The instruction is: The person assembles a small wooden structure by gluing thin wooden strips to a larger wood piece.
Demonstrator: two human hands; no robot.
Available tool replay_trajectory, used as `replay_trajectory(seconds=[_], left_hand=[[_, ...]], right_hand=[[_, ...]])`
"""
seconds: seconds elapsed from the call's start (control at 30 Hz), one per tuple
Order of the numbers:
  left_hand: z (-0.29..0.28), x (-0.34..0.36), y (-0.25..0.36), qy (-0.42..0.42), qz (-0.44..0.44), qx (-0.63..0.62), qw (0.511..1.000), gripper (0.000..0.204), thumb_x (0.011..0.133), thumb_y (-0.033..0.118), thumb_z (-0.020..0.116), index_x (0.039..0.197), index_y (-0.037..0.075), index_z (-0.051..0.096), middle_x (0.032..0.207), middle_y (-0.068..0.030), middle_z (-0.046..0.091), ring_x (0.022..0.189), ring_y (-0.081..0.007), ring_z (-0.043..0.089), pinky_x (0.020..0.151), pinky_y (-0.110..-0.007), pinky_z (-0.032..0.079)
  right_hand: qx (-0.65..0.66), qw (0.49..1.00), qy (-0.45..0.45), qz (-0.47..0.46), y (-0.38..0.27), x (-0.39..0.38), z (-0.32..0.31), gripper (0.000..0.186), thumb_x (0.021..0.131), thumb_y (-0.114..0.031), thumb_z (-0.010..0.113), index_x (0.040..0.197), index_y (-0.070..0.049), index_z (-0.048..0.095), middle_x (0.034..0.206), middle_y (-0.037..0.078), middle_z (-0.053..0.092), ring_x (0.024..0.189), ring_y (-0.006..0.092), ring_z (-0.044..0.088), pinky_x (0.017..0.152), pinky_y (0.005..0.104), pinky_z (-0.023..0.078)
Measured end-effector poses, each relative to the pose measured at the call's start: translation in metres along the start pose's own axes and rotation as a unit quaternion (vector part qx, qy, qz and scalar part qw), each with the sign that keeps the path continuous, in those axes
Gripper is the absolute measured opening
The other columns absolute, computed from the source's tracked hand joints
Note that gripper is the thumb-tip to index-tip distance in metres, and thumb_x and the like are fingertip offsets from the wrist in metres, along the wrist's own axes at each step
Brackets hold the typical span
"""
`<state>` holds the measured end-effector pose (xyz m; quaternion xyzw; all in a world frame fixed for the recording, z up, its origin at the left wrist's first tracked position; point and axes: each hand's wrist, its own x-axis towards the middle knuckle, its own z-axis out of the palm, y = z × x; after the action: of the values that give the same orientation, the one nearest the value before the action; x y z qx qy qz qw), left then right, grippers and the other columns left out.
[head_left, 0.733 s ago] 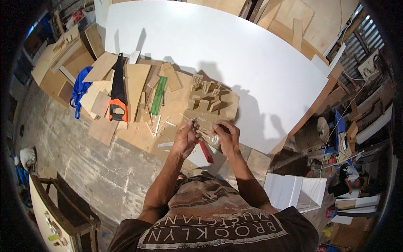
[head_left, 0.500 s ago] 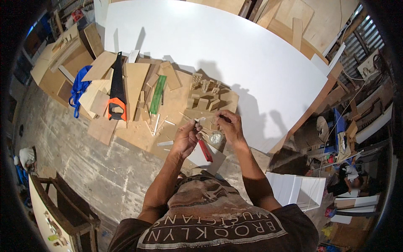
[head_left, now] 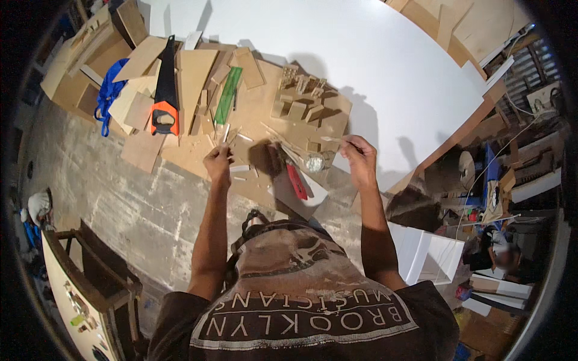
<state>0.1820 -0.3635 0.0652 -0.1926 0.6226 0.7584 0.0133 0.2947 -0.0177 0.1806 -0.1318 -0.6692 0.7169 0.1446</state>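
My left hand [head_left: 218, 163] is closed in a pinch at the lower end of a thin white strip [head_left: 226, 133], over the board's front edge. My right hand [head_left: 361, 159] pinches a thin stick with a pale, whitish tip [head_left: 330, 139], which points left. Between the hands lie a red-handled tool [head_left: 296, 182] and a small round container with white contents [head_left: 313, 162]. Just beyond, small wooden block pieces [head_left: 297, 109] stand in a group on the brown board [head_left: 256, 108]. A small wooden block [head_left: 313, 146] sits near the container.
On the left lie a handsaw with orange handle [head_left: 165, 117], wood offcuts [head_left: 195, 72], a blue cloth or strap [head_left: 110, 90] and a green strip [head_left: 227, 96]. A large white panel [head_left: 385, 60] spans the back. A white box [head_left: 424, 253] stands at right; another person [head_left: 498, 249] sits beyond.
My hands have moved apart: the left to the white strip, the right outward with the stick. The view has shifted, so the table sits higher in the picture.
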Motion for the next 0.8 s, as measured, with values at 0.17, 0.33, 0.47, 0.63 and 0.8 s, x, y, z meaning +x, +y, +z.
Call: replay_trajectory(seconds=[0.17,0.33,0.47,0.63,0.8], left_hand=[[-0.025,-0.036,-0.057,-0.123,0.037,0.187,0.974,0.02,0.089,0.016,0.067,0.09,-0.004,0.072,0.075,-0.0072,0.068,0.069,-0.0129,0.063,0.061,-0.029,0.05],[0.025,-0.073,-0.071,-0.225,0.205,0.425,0.853,0.031,0.083,0.023,0.072,0.11,0.009,0.072,0.097,-0.0154,0.068,0.09,-0.0297,0.066,0.08,-0.041,0.053],[0.065,-0.066,-0.05,-0.29,0.376,0.496,0.727,0.043,0.08,0.027,0.072,0.122,0.017,0.066,0.13,-0.0143,0.052,0.12,-0.0379,0.048,0.096,-0.049,0.044],[0.061,-0.04,-0.047,-0.263,0.386,0.57,0.676,0.052,0.082,0.028,0.067,0.132,0.018,0.058,0.141,-0.0146,0.041,0.128,-0.0409,0.038,0.098,-0.056,0.039],[0.053,-0.031,-0.058,-0.267,0.381,0.562,0.684,0.057,0.071,0.029,0.075,0.124,0.014,0.061,0.138,-0.0142,0.043,0.129,-0.0392,0.037,0.097,-0.056,0.04]], right_hand=[[0.059,0.995,0.065,0.051,0.039,-0.04,-0.038,0.013,0.09,0.001,0.061,0.102,0.007,0.065,0.083,0.006,0.063,0.075,0.0121,0.056,0.068,0.0263,0.045],[-0.001,0.993,0.066,0.093,0.053,-0.061,-0.026,0.014,0.091,-0.009,0.066,0.1,0.002,0.067,0.08,0.001,0.06,0.072,0.0101,0.054,0.067,0.0245,0.041],[-0.026,0.992,0.05,0.109,0.051,-0.066,-0.019,0.01,0.09,-0.006,0.065,0.097,0.001,0.067,0.077,0.002,0.06,0.07,0.0103,0.053,0.066,0.0249,0.041],[-0.019,0.994,0.044,0.095,0.051,-0.068,-0.031,0.016,0.088,-0.006,0.061,0.098,0.005,0.066,0.079,0.003,0.063,0.072,0.011,0.058,0.068,0.0258,0.048],[-0.047,0.994,0.041,0.092,0.052,-0.068,-0.043,0.016,0.088,-0.006,0.062,0.098,0.006,0.066,0.08,0.004,0.064,0.073,0.0107,0.059,0.069,0.0259,0.048]])
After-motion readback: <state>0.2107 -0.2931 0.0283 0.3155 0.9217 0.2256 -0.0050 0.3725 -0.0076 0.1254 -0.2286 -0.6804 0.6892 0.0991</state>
